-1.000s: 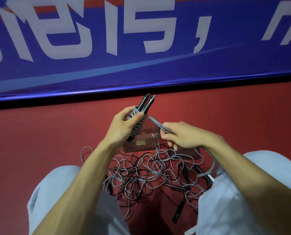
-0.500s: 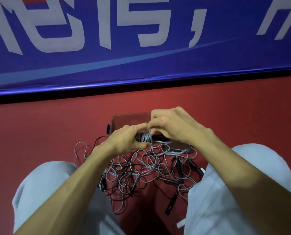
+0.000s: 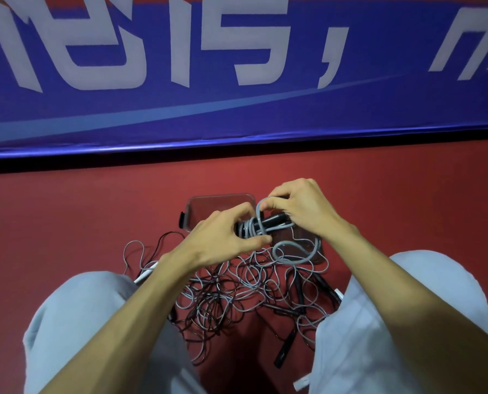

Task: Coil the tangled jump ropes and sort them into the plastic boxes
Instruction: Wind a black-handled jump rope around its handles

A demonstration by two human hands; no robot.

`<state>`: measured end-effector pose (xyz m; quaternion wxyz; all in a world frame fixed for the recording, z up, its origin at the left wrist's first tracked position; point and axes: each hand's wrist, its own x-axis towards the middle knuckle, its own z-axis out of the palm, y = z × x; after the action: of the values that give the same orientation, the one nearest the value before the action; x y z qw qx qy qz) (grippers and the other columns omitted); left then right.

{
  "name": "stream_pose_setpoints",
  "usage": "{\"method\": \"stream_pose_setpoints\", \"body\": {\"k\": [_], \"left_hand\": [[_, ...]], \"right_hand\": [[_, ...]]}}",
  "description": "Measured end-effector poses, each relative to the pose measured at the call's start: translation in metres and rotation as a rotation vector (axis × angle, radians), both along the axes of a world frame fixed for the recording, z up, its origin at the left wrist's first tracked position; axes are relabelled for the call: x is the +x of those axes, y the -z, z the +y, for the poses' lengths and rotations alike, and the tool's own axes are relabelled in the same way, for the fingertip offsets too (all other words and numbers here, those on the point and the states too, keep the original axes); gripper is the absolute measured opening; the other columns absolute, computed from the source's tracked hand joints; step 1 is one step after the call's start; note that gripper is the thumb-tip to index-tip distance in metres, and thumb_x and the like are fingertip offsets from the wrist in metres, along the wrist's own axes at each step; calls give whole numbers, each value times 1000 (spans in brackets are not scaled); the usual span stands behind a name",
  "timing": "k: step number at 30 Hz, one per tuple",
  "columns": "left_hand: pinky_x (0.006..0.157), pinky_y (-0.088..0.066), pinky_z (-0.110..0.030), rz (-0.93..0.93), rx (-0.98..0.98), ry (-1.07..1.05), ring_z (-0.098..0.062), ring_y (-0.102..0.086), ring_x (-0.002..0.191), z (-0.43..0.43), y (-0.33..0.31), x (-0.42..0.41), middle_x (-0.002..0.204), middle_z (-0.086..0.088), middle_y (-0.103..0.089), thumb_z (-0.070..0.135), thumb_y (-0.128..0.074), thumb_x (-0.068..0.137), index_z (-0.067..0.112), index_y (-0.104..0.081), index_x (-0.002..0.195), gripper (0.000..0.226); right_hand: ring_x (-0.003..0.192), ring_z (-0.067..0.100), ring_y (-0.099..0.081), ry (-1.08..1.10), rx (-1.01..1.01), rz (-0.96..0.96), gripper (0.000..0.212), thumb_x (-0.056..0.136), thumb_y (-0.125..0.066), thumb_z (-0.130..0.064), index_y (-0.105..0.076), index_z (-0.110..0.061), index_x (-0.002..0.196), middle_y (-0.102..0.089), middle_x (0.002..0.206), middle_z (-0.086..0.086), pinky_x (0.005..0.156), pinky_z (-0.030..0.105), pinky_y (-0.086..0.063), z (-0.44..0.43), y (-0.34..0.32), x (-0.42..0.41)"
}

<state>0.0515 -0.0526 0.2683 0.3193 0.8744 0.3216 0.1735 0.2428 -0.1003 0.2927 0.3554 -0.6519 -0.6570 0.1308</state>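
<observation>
My left hand grips the black handles of a grey jump rope, held level above the floor. Several turns of grey rope are wound round the handles. My right hand pinches a loop of that grey rope just over the handles, and a slack loop hangs below. Under my hands lies a tangle of thin grey and black jump ropes on the red floor between my knees. A clear plastic box sits on the floor behind my left hand, partly hidden.
A second clear box lies under my right hand, mostly covered. Loose black handles stick out of the tangle near my right knee. A blue banner wall stands close ahead. Red floor stretches left and right.
The handles went from upright in my left hand to level. My right hand came up from the rope's side to the handles and has wound grey rope round them.
</observation>
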Motion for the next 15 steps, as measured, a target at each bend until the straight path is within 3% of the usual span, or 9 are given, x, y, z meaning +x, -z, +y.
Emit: {"method": "stream_pose_setpoints", "body": {"k": [3, 5, 7, 9, 12, 13, 15], "left_hand": [[57, -40, -33, -37, -30, 12, -11, -45, 52, -3, -4, 0, 58, 13, -56, 71, -62, 74, 35, -51, 84, 39], [54, -40, -31, -130, -78, -8, -12, -46, 52, -3, -9, -1, 62, 8, -62, 58, -64, 80, 33, -53, 84, 27], [51, -40, -32, -254, -167, -32, -16, -49, 53, -1, -13, -3, 65, 2, -67, 39, -65, 87, 32, -54, 84, 13], [52, -42, -33, -348, -241, -62, -20, -54, 54, 2, -15, -6, 64, 3, -68, 27, -62, 91, 35, -56, 82, 14], [55, -51, -44, -496, -342, -156, -23, -60, 52, 2, -20, -4, 65, -1, -66, 15, -58, 95, 33, -60, 94, 18], [56, -53, -46, -541, -380, -194, -22, -60, 52, 1, -21, -3, 68, -1, -67, 14, -56, 96, 33, -61, 107, 23], [49, -54, -37, -621, -481, -221, -23, -60, 53, -1, -27, -2, 71, -4, -68, 14, -51, 97, 38, -55, 128, 40]], "right_hand": [[71, 1, -63, -64, -61, 64, 14, 88, -68, -20, -75, -31, 81, -69, 76, -14, 68, 21, -47, 6, 3, 6], [76, 4, -60, -107, -79, 87, 16, 92, -60, -7, -75, -12, 96, -67, 82, -8, 73, 21, -45, 9, 6, 9], [67, 0, -56, -135, -94, 109, 22, 94, -51, 5, -70, 1, 105, -63, 75, -3, 65, 17, -45, 9, 7, 9], [45, -5, -45, -148, -130, 100, 22, 98, -46, 1, -65, 0, 109, -51, 52, -16, 48, 10, -38, 5, 2, 4], [48, -18, -47, -177, -117, 46, 29, 101, -45, -6, -57, -10, 126, -48, 45, -32, 53, 4, -39, 0, -2, -10], [51, -19, -48, -178, -88, 24, 30, 101, -45, -8, -57, -12, 128, -50, 47, -29, 53, 7, -38, -1, -3, -15], [52, -5, -50, -168, -27, -19, 18, 101, -46, -17, -60, -16, 114, -50, 52, -14, 54, 21, -35, -2, -1, -20]]}}
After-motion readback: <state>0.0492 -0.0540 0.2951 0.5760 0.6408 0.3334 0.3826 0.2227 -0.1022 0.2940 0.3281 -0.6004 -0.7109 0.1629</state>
